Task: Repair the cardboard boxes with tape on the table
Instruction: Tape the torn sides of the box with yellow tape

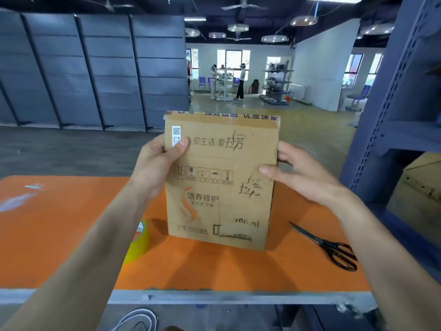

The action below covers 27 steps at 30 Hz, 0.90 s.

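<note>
My left grip [155, 166] and right grip [303, 180] clasped opposite edges of the flattened cardboard box [222, 204], upright over the table [59, 235].

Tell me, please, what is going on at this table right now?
A person is holding a flattened cardboard box upright over the orange table. The left hand grips its left edge and the right hand grips its right edge. A roll of yellow tape lies on the table beside the left forearm, and black scissors lie to the right, both untouched. No taping is under way yet.
</note>
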Each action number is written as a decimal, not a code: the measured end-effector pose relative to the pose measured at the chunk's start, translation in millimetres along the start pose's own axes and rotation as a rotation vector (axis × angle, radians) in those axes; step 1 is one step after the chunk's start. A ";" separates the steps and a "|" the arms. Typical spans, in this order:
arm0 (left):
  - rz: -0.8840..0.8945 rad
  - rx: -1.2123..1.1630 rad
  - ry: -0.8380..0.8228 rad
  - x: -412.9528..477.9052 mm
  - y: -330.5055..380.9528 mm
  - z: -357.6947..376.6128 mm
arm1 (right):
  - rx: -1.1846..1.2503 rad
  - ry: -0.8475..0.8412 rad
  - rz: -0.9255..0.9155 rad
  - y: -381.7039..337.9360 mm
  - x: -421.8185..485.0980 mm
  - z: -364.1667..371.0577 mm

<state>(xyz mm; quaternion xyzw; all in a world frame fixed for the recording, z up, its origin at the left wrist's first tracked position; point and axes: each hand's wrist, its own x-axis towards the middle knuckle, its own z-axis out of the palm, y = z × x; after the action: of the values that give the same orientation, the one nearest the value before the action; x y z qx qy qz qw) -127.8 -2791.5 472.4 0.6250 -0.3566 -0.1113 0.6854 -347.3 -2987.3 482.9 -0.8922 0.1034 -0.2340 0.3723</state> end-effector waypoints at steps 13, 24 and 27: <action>0.050 0.468 -0.102 52.4 30.5 23.1 | 0.081 0.187 -0.094 -13.4 4.8 17.6; 0.066 1.067 -0.483 -29.2 20.0 28.4 | 0.184 0.366 0.106 40.0 -2.7 34.8; -0.004 1.126 -0.624 -55.2 27.3 28.8 | 0.204 0.405 0.152 51.2 -5.6 43.8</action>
<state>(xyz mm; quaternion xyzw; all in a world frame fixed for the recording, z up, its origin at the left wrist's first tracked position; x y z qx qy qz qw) -193.6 -2775.6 477.7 0.8281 -0.5419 -0.0847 0.1162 -331.0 -2994.2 417.6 -0.7744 0.2186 -0.3889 0.4487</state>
